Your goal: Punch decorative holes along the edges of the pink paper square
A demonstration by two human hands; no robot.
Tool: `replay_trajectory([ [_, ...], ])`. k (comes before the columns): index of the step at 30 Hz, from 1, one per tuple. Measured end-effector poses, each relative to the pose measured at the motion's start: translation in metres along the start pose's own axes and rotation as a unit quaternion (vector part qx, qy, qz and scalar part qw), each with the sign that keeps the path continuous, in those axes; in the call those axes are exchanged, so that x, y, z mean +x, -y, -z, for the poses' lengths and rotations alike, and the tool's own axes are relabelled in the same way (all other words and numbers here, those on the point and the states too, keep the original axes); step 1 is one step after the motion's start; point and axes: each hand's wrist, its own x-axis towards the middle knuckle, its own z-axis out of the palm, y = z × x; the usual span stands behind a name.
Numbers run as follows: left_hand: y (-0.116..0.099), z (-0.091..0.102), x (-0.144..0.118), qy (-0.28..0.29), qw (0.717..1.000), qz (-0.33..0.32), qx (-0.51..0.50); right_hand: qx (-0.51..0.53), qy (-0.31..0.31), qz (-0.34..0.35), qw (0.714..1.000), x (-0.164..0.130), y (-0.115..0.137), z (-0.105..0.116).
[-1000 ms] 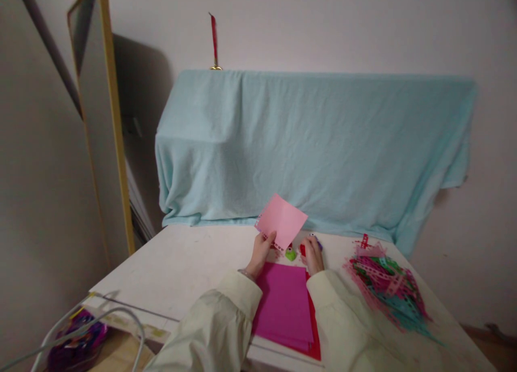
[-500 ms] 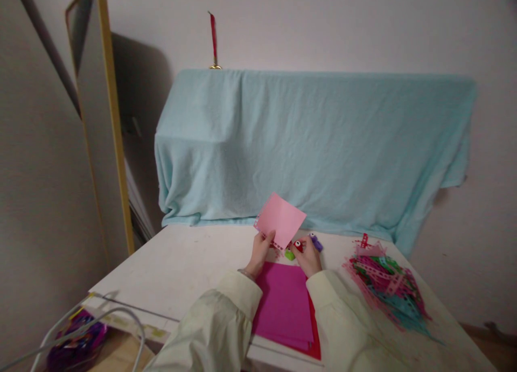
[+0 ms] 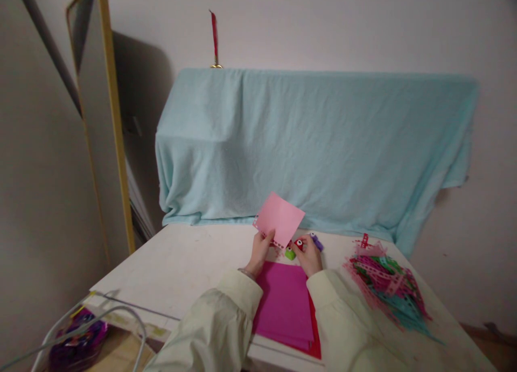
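Observation:
A pale pink sheet of paper (image 3: 280,217), tilted, is pinched at its lower edge by my left hand (image 3: 260,252). Small cut-out holes run along its left and lower edges. My right hand (image 3: 310,258) has its fingers closed round a small red paper punch (image 3: 299,245) with a white round top, at the sheet's lower right corner. A green punch (image 3: 290,253) lies between my hands on the table, and a purple punch (image 3: 316,241) sits just beyond my right fingers. Below my hands is a stack of magenta paper (image 3: 285,302), with red paper (image 3: 315,329) showing under it.
On the right of the white table (image 3: 194,264) lies a heap of punched paper strips (image 3: 388,286) in several colours. A light blue cloth (image 3: 307,146) hangs behind the table. White cables (image 3: 117,309) and a shiny purple package (image 3: 76,339) are at lower left; a framed mirror (image 3: 100,146) leans there.
The pink sheet has shifted very slightly left. My right fingers and the red punch have moved only a little at the sheet's corner, and the green punch shows its round top more plainly.

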Motion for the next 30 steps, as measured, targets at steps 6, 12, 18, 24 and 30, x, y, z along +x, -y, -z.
replay_trajectory([
  [6, -0.004, 0.000, -0.003, -0.005, 1.000, -0.009, -0.002, 0.033, -0.018, -0.014, 0.999, -0.001, 0.008, 0.003],
  [12, -0.008, -0.001, -0.004, -0.012, 1.000, -0.016, -0.005, 0.073, -0.027, -0.052, 0.996, -0.002, 0.011, 0.003],
  [18, -0.006, 0.000, -0.004, -0.012, 1.000, -0.026, 0.005, 0.071, 0.012, -0.095, 0.993, 0.000, -0.002, 0.002],
  [24, -0.007, 0.000, -0.003, -0.026, 0.999, -0.013, -0.020, -0.037, 0.013, -0.046, 0.998, 0.004, -0.015, 0.003],
  [30, -0.007, 0.003, -0.002, -0.065, 0.996, 0.019, -0.056, -0.173, 0.009, 0.004, 0.985, 0.003, -0.009, 0.007],
])
